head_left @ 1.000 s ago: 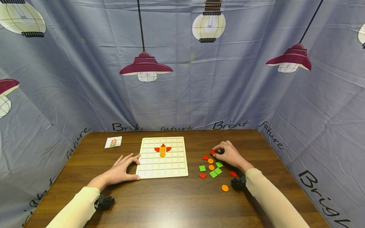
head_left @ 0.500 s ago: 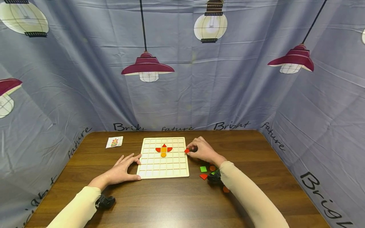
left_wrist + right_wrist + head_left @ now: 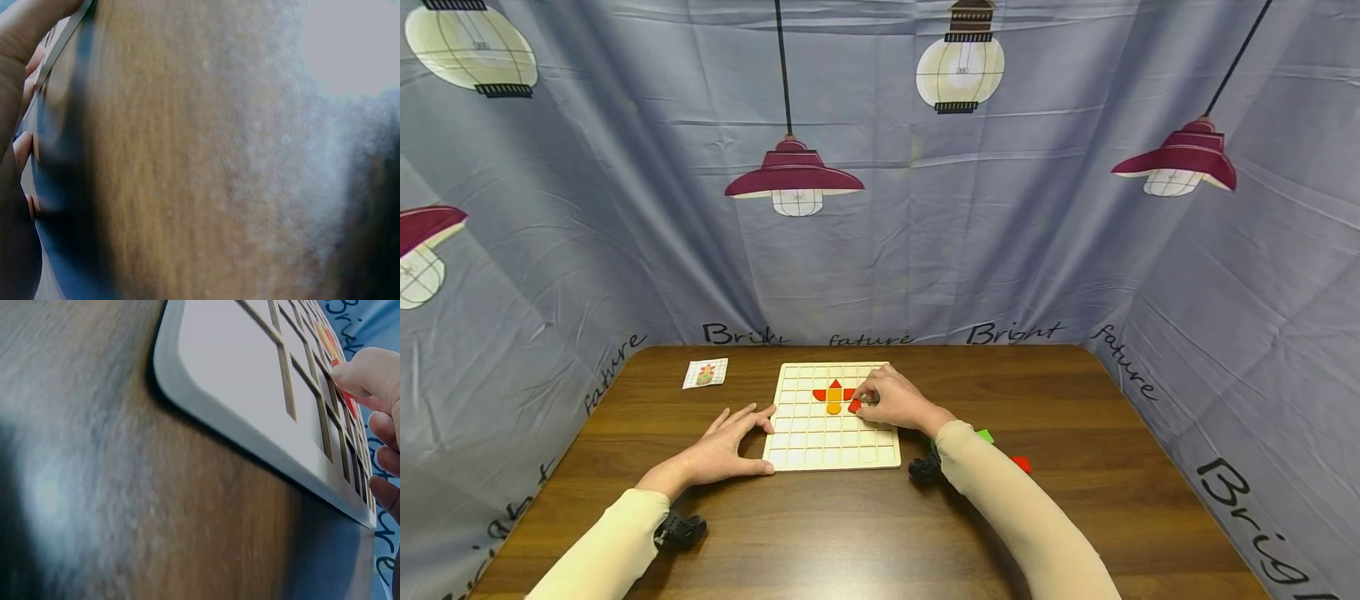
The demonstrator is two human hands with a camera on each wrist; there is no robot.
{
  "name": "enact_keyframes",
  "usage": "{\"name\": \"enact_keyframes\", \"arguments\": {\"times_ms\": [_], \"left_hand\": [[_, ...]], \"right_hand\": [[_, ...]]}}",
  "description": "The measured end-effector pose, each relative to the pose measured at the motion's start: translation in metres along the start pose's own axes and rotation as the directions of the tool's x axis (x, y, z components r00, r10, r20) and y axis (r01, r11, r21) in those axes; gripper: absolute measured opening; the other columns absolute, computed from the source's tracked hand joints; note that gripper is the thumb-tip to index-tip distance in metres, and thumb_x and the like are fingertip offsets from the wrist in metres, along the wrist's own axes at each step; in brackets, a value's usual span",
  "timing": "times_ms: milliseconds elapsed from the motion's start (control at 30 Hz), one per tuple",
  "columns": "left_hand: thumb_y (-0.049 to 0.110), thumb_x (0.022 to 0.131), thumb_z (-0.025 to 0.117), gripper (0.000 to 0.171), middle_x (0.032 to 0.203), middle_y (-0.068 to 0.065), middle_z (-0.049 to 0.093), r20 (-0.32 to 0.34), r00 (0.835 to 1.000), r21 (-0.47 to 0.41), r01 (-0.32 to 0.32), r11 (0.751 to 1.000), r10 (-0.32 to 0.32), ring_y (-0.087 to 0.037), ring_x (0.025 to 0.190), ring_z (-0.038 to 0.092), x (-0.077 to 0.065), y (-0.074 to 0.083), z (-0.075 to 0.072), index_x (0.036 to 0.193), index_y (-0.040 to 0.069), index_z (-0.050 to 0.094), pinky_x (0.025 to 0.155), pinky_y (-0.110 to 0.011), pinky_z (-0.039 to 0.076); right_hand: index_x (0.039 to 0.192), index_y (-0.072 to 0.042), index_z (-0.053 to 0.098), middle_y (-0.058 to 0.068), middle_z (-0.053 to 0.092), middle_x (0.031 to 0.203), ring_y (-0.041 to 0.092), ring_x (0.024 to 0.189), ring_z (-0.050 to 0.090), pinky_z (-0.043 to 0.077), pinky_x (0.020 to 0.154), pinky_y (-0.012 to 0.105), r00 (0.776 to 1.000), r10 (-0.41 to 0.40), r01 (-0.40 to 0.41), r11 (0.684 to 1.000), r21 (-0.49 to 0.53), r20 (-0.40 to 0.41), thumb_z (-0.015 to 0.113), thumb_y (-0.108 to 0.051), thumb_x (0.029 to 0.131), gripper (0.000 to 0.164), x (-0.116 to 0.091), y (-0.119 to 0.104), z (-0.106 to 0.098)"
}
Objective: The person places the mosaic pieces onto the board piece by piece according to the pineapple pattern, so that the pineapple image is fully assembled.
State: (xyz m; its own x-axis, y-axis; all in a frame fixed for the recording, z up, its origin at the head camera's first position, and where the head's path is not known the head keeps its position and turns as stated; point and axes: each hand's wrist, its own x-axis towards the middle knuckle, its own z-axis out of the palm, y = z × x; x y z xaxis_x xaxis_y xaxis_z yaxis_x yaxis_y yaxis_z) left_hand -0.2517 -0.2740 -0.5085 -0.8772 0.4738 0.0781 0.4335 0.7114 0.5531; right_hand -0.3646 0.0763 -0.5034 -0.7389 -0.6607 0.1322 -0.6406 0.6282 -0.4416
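A cream gridded board (image 3: 831,450) lies on the wooden table, with several flat pieces set in its upper middle. These are a red triangle (image 3: 836,384), red curved pieces left and right of an orange square (image 3: 834,395), and an orange circle (image 3: 833,408) below. My right hand (image 3: 898,404) pinches a small red piece (image 3: 854,406) over the board, just right of the circle; its exact shape is partly hidden by the fingers. At the board's left edge rests my left hand (image 3: 722,454), fingers spread, thumb (image 3: 37,25) and fingertips touching the rim.
A small picture card (image 3: 705,373) lies left of the board at the back. Right of the board, a green piece (image 3: 985,436) and a red piece (image 3: 1021,463) show beside my right sleeve (image 3: 1000,492), which covers other loose pieces. A patterned curtain (image 3: 880,275) stands behind the table.
My right hand took the red piece from the loose pieces at right and carried it left, over the board beside the orange circle. My left hand stays at the board's edge.
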Motion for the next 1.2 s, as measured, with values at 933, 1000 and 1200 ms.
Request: {"name": "enact_keyframes", "arguments": {"times_ms": [933,1000,1200], "left_hand": [[0.053,0.082,0.082,0.054,0.161,-0.01,0.04,-0.004,1.0,0.008,-0.001,1.0,0.001,-0.045,0.15,0.026,0.0004,-0.0005,0.0,0.116,0.021,0.055,0.118,-0.069,0.003],[0.053,0.082,0.082,0.054,0.161,-0.01,0.04,-0.005,1.0,0.009,-0.003,1.0,0.003,-0.045,0.15,0.026,0.0004,-0.0008,-0.0002,0.116,0.021,0.055,0.118,-0.069,0.003],[0.054,0.081,0.082,0.054,0.161,-0.01,0.04,-0.006,1.0,0.01,-0.008,1.0,0.008,-0.045,0.149,0.027,0.0002,-0.0014,-0.0004,0.115,0.022,0.055,0.118,-0.069,0.003]], "right_hand": [[0.099,-0.027,0.077,-0.017,0.059,0.089,0.008,0.091,0.048,0.044,0.1,0.032,0.999,-0.005,0.006,1.0,0.019,-0.04,0.073,-0.029,0.094,0.007,0.0,-0.0005,0.003],[0.098,-0.028,0.077,-0.018,0.059,0.089,0.008,0.09,0.048,0.044,0.101,0.034,0.999,-0.003,0.004,1.0,0.023,-0.044,0.073,-0.029,0.095,0.006,0.0,0.0,0.0035],[0.095,-0.029,0.075,-0.017,0.058,0.087,0.008,0.091,0.047,0.046,0.093,0.033,0.999,0.01,-0.009,1.0,0.026,-0.048,0.075,-0.033,0.094,0.004,-0.0004,-0.0017,0.0064]]}}
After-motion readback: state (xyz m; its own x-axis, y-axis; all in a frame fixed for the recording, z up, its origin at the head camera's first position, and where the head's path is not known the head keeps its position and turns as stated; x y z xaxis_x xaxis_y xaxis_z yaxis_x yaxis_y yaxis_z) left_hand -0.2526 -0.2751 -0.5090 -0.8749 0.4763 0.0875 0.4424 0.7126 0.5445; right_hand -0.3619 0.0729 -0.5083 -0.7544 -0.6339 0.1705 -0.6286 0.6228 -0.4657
